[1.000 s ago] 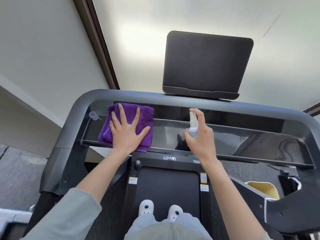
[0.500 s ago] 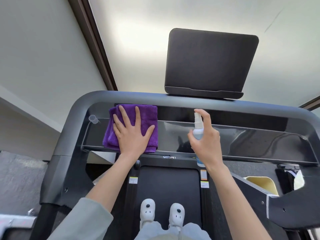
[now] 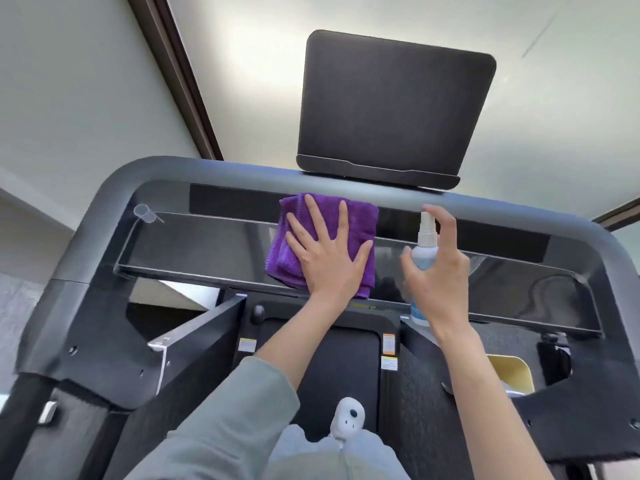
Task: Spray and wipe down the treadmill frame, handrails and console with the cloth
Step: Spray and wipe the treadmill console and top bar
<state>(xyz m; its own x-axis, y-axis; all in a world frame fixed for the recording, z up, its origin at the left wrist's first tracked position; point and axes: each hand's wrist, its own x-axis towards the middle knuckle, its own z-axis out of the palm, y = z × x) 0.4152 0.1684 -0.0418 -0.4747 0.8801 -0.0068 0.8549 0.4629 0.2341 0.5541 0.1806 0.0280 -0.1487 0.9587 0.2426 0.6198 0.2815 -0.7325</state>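
I am mid-wipe on the console shelf, my left hand flat with fingers spread pressing the purple cloth there, my right hand gripping the spray bottle alongside, so next probably spray, then wipe rightward.

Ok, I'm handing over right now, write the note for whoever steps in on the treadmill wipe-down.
Left hand: flat, fingers spread, pressing the purple cloth on the glossy console shelf, about mid-width.
Right hand: grips the spray bottle upright just right of the cloth, index finger on the nozzle.
Done: can't tell from this view what has been wiped.
Left: shelf to the right, curved top rail, tablet holder, side frame and handrails.
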